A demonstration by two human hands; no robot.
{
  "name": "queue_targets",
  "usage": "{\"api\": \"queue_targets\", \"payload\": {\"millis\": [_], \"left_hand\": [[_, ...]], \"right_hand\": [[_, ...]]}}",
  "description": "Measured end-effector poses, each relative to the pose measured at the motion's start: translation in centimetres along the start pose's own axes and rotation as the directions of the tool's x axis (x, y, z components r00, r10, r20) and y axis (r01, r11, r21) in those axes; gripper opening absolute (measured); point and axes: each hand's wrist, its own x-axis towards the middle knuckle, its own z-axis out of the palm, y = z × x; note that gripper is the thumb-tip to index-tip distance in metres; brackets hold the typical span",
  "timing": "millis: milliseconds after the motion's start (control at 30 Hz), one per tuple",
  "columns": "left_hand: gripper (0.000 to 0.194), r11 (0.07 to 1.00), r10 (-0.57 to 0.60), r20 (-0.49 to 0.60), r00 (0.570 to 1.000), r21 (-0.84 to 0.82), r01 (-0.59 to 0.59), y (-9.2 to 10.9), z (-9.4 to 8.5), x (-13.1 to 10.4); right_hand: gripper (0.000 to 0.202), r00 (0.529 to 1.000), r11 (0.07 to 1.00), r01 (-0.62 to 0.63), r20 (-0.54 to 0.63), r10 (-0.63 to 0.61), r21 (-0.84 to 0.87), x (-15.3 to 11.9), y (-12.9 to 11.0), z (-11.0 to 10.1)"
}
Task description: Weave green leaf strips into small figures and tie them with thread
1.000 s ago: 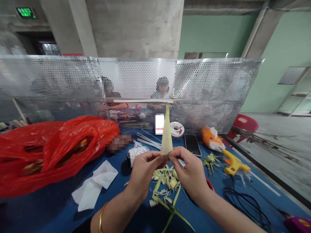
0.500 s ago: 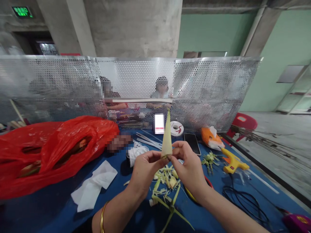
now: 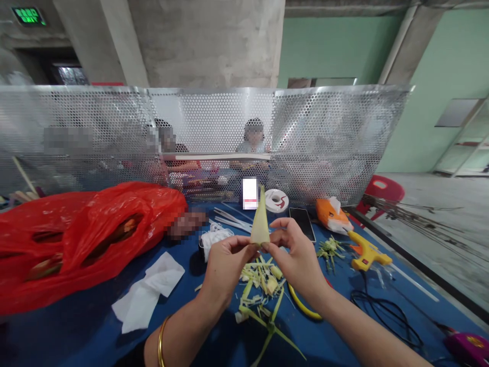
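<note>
A pale green, pointed husk leaf (image 3: 260,224) stands upright between my hands, its wide base pinched from both sides. My left hand (image 3: 229,262) grips the left of the base with thumb and fingers. On the other side, my right hand (image 3: 296,257) holds the right of the base between thumb and fingertips. Below the hands, cut leaf scraps (image 3: 263,280) lie on the blue table (image 3: 183,326). Nearer to me is a knotted, star-like piece of green strips (image 3: 271,328). A yellow ring-shaped handle or loop (image 3: 305,306) shows partly under my right hand.
Left are a red plastic bag (image 3: 95,219) and white tissue (image 3: 148,293). Beyond my hands lie white cord (image 3: 216,238), a ribbon spool (image 3: 276,200) and a phone (image 3: 302,224). A yellow glue gun (image 3: 369,251) with black cable lies right. A perforated metal screen (image 3: 214,117) stands behind, people beyond it.
The leaf's tip has come lower and its broad face looks wider, as if tilted. Both hands keep their pinch at the base. The view has shifted slightly.
</note>
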Motion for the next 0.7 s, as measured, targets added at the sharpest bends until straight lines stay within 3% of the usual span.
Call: {"api": "queue_targets", "payload": {"millis": [200, 367, 567, 700], "left_hand": [[0.022, 0.999, 0.029, -0.031, 0.999, 0.045, -0.028, 0.06, -0.27, 0.11], [0.022, 0.993, -0.1, -0.05, 0.994, -0.075, 0.096, 0.28, -0.49, 0.23], [0.016, 0.975, -0.162, 0.01, 0.987, -0.154, 0.161, 0.49, -0.9, 0.15], [0.013, 0.963, -0.192, 0.023, 0.981, -0.19, 0.193, 0.56, -1.02, 0.06]], "right_hand": [[0.026, 0.999, 0.999, -0.011, 0.03, 0.01, 0.043, -0.07, -0.21, 0.02], [0.02, 1.0, 0.98, -0.027, 0.008, 0.025, 0.198, -0.2, 0.11, 0.46], [0.006, 0.977, 0.975, 0.208, -0.039, -0.212, -0.073, -0.78, 0.54, 0.41], [0.009, 0.967, 0.964, 0.245, -0.041, -0.25, -0.101, -0.98, 0.7, 0.38]]}}
